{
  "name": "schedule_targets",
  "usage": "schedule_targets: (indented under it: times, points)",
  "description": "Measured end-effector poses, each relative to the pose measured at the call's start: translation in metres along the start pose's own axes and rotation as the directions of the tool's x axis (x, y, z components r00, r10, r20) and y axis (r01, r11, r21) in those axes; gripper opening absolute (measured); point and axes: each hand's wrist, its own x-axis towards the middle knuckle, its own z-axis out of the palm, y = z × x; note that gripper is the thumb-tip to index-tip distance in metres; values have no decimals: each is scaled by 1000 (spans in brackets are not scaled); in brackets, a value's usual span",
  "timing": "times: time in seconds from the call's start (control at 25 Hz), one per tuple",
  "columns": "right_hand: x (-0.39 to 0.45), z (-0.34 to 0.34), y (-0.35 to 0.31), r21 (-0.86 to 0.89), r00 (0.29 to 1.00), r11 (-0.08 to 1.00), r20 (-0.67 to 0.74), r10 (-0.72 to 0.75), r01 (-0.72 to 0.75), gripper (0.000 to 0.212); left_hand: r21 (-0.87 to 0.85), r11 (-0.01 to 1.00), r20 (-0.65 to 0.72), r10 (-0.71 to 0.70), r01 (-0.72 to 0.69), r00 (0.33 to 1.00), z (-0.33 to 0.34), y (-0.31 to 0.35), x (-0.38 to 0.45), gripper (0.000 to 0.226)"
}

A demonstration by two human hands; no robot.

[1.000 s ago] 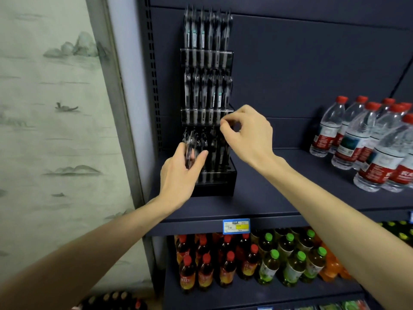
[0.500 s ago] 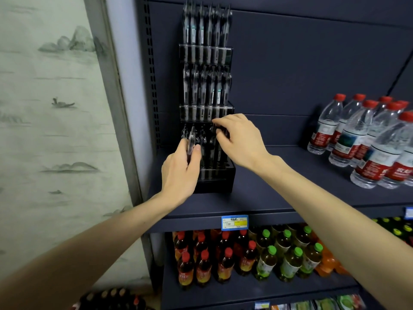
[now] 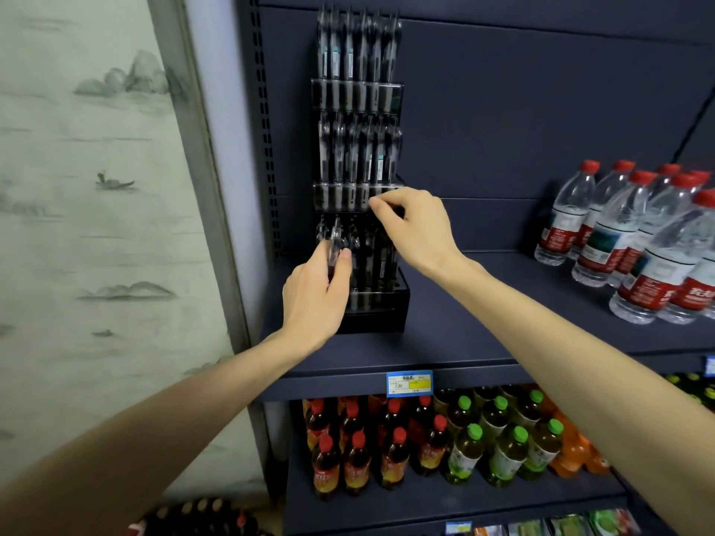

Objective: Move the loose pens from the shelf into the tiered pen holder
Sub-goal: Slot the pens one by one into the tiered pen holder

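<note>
A black tiered pen holder [image 3: 381, 315] stands at the left end of a dark blue shelf [image 3: 464, 334], with several pens upright in each of its three tiers. My left hand [image 3: 315, 292] pinches a clear-capped pen [image 3: 334, 241] between thumb and fingers at the left side of the lowest tier. Over the right side of that tier, just under the middle tier's rail, my right hand [image 3: 416, 226] has its fingers curled around the top of a dark pen [image 3: 383, 261]. The fingers hide that pen's upper end.
Water bottles [image 3: 634, 241] with red caps stand at the right of the same shelf. The shelf below holds red-capped and green-capped drink bottles [image 3: 425, 446]. A price tag [image 3: 409, 383] hangs on the shelf edge. A painted wall panel [image 3: 96, 226] lies to the left.
My right hand dipped into the lowest tier's pens half a second ago and has since risen slightly towards the middle rail. My left hand has stayed on its pen at the lowest tier.
</note>
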Motion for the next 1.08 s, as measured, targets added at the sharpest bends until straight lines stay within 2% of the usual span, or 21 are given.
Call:
schedule_targets:
  times: [0.12, 0.24, 0.36, 0.48, 0.6, 0.68, 0.92, 1.08]
  points:
    - [-11, -6, -10, 113, 995, 989, 13, -99, 97, 42, 67, 998, -9, -9, 10, 1000, 2, 0, 1, 26]
    - [-20, -9, -16, 189, 987, 973, 64, -149, 135, 26, 186, 983, 8, -5, 4, 1000, 8, 9, 2, 23]
    - [-17, -12, -12, 279, 990, 956, 71, -119, 95, 13, 235, 972, 24, -2, -4, 1000, 10, 20, 1, 29]
    - [-7, -28, -5, 415, 1000, 910, 6, 20, -21, 16, 160, 987, -13, 25, -22, 1000, 4, 21, -4, 35]
    - [-5, -42, 8, 363, 996, 929, -39, 84, -64, 21, -10, 999, -80, 31, -32, 996, -1, 12, -3, 24]
    - [-9, -41, 10, 309, 994, 949, -66, 83, -59, 22, -60, 997, -109, 41, -48, 993, -1, 10, 0, 26]
    - [-8, -37, 9, 229, 991, 973, -115, 68, -40, 21, 21, 986, -168, 168, -167, 971, -1, 18, 8, 24]
    - [-7, -37, 8, 222, 992, 974, -110, 65, -40, 20, -19, 984, -180, 171, -178, 969, 1, 21, 13, 20]
